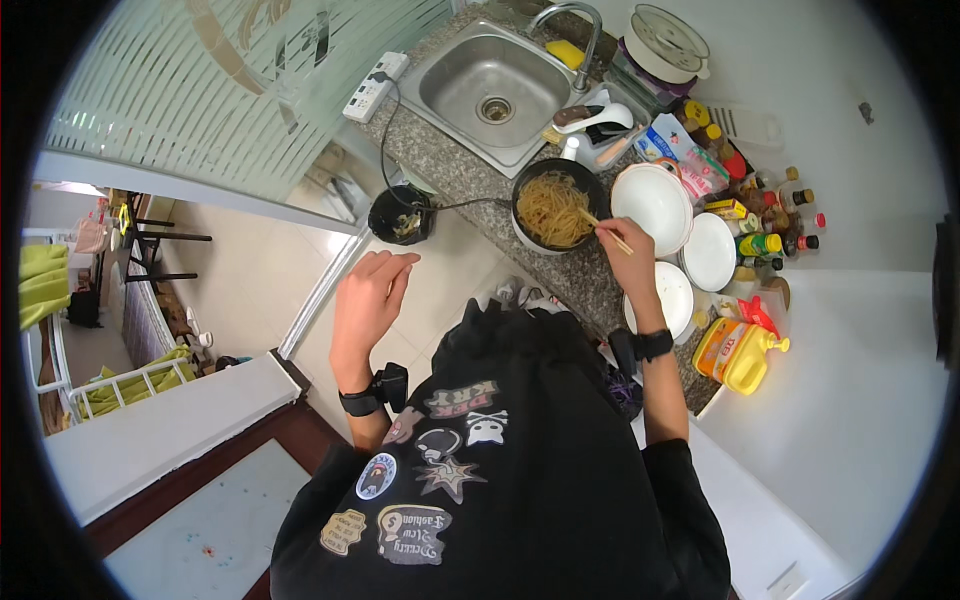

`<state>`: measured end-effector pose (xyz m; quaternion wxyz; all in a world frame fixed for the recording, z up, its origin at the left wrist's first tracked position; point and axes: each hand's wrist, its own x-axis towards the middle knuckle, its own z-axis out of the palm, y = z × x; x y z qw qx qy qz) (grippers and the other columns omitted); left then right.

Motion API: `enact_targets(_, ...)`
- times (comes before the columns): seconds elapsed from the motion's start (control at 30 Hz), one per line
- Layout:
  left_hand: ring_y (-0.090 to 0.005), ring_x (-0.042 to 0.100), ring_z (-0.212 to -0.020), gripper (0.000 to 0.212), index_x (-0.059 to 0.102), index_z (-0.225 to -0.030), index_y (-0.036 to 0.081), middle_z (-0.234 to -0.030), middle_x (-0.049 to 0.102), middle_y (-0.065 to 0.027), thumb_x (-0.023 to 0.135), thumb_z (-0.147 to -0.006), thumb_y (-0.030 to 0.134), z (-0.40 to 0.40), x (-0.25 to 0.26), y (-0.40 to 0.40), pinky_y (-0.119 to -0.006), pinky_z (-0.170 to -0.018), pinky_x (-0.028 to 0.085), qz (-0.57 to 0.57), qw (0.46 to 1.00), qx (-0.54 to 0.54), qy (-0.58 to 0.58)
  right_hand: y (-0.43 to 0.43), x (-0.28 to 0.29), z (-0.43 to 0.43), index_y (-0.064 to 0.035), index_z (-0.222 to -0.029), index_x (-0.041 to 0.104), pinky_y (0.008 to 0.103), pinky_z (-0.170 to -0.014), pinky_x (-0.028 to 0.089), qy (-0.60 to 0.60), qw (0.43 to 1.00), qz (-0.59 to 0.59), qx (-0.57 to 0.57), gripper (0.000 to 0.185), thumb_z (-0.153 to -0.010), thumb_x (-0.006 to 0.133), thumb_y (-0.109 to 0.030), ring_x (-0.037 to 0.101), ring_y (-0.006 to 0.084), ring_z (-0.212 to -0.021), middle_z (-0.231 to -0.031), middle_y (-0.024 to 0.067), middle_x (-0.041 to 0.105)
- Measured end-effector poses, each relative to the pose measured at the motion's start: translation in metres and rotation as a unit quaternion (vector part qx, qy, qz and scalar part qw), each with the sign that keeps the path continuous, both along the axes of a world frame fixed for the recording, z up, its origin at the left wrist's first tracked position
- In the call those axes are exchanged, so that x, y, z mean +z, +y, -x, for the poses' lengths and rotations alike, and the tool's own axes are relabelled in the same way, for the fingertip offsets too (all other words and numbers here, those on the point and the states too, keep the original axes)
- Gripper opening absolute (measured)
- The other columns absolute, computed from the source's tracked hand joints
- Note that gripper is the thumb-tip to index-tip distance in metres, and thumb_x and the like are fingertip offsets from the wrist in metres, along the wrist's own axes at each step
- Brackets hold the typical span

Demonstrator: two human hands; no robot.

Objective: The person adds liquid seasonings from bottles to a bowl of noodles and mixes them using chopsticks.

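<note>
My right hand (pixel 628 251) grips a pair of wooden chopsticks (pixel 606 231), whose tips reach into shredded food strands, perhaps noodles or potato (pixel 553 208). The strands fill a dark round electric pan (pixel 598 196) on the granite counter, its white handle (pixel 571 148) pointing toward the sink. My left hand (pixel 373 300) hangs over the floor, away from the pan, with nothing visible in it and its fingers loosely bent but apart. Right of the pan are a white bowl (pixel 651 210) with a brown rim, a white plate (pixel 709 252) and another white plate (pixel 673 301), partly behind my right forearm.
A steel sink (pixel 495 82) lies beyond the pan. A black cable (pixel 385 150) runs from a power strip (pixel 375 88) to the pan, passing above a black bin (pixel 400 216). Sauce bottles (pixel 761 244) and a yellow oil jug (pixel 735 355) stand by the wall.
</note>
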<state>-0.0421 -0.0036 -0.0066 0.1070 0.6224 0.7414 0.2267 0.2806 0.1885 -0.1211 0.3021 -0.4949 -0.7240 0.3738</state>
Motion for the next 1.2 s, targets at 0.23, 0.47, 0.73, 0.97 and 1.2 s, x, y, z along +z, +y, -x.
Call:
enact_targets(0.23,-0.0292,0.06,-0.076,0.013,0.072,-0.101,0.008,-0.077,0.061,-0.009,0.063,-0.091,0.008,0.011,-0.003,0.006,-0.041,-0.065,0.048,-0.002,1.0,-0.013,-0.007,0.02,-0.034,0.041,0.0007,-0.095,0.074,0.0373,-0.071,0.053,-0.003,1.0,0.003,0.011,0.014,-0.089,0.069,-0.01,0.069,0.027,-0.078,-0.09,0.0128,0.072)
enact_targets(0.47,-0.0277,0.054,-0.068,0.018,0.072,-0.105,0.006,-0.076,0.058,-0.0117,0.063,-0.09,0.002,0.022,-0.005,0.01,-0.037,-0.063,0.045,-0.004,1.0,-0.01,-0.026,0.004,-0.02,0.04,-0.0019,-0.092,0.076,0.0328,-0.066,0.054,0.01,0.994,0.08,0.075,0.012,-0.086,0.069,-0.01,0.07,0.0239,-0.069,-0.082,0.0127,0.074)
enact_targets(0.73,-0.0276,0.054,-0.068,0.018,0.072,-0.106,0.005,-0.076,0.058,-0.012,0.063,-0.09,0.002,0.038,-0.016,0.016,-0.037,-0.063,0.046,-0.014,0.999,-0.015,-0.038,0.015,-0.004,0.017,-0.0006,-0.094,0.074,0.0367,-0.064,0.053,-0.066,0.994,0.017,-0.084,0.015,-0.09,0.064,-0.011,0.07,0.0302,-0.069,-0.082,0.0159,0.073)
enact_targets(0.97,-0.0309,0.062,-0.078,0.014,0.072,-0.102,0.009,-0.082,0.065,-0.0092,0.063,-0.091,0.008,0.038,-0.022,0.028,-0.041,-0.068,0.05,0.003,0.999,-0.038,-0.038,0.003,-0.023,0.059,0.0018,-0.098,0.074,0.0279,-0.069,0.055,0.115,0.987,0.099,-0.059,0.017,-0.092,0.067,-0.012,0.073,0.0149,-0.077,-0.081,0.0117,0.075)
enact_targets(1.2,-0.0313,0.061,-0.077,0.014,0.072,-0.102,0.009,-0.081,0.062,-0.01,0.063,-0.091,0.008,0.042,-0.025,0.033,-0.041,-0.067,0.049,0.009,0.999,-0.04,-0.033,0.002,-0.022,0.034,0.0019,-0.095,0.073,0.0328,-0.065,0.053,-0.032,0.999,0.0,0.0,0.017,-0.09,0.067,-0.013,0.069,0.0242,-0.068,-0.084,0.0161,0.073)
